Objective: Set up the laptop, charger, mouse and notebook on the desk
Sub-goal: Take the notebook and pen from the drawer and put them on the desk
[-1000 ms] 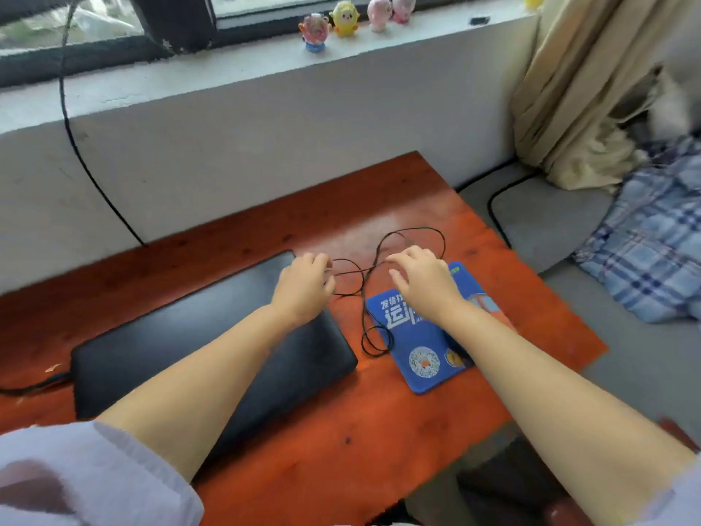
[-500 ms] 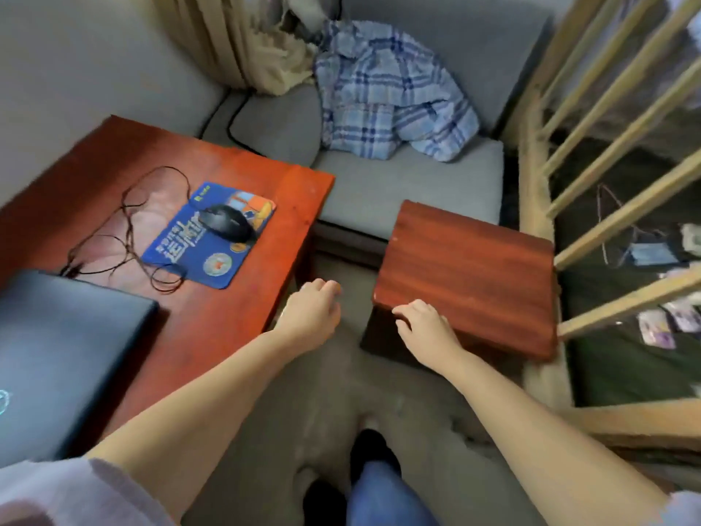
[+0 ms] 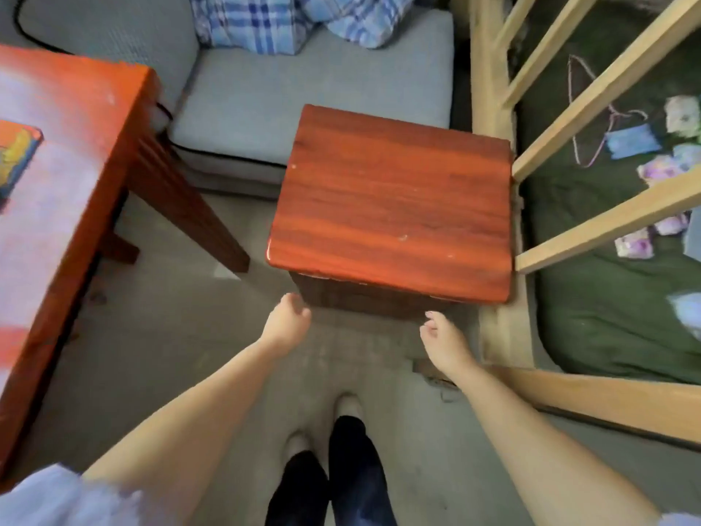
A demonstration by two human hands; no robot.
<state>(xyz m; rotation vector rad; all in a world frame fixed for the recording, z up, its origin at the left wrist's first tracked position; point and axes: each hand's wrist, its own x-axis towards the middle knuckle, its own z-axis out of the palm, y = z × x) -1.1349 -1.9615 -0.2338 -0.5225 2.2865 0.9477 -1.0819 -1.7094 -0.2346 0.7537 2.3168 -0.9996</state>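
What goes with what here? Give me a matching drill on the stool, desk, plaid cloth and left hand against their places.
Things:
1. stool
2. desk
3. plaid cloth
4. left hand

Places:
a. on the grey cushion at the top
b. at the stool's near left corner
c. left edge of view
d. centre, beside the pale wooden rails

Pairs: 1-d, 2-c, 3-a, 4-b

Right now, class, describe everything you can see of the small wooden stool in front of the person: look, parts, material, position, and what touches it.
The stool has a square, glossy, reddish-brown top that looks like wood with grain running across it, plus a few pale specks. Nothing lies on it. Beneath the near edge a darker side shows in shadow; its legs are hidden. It stands on the grey floor, between the cushion and the pale wooden frame. The left hand and right hand, both open, reach toward its near corners; whether they touch it is unclear.
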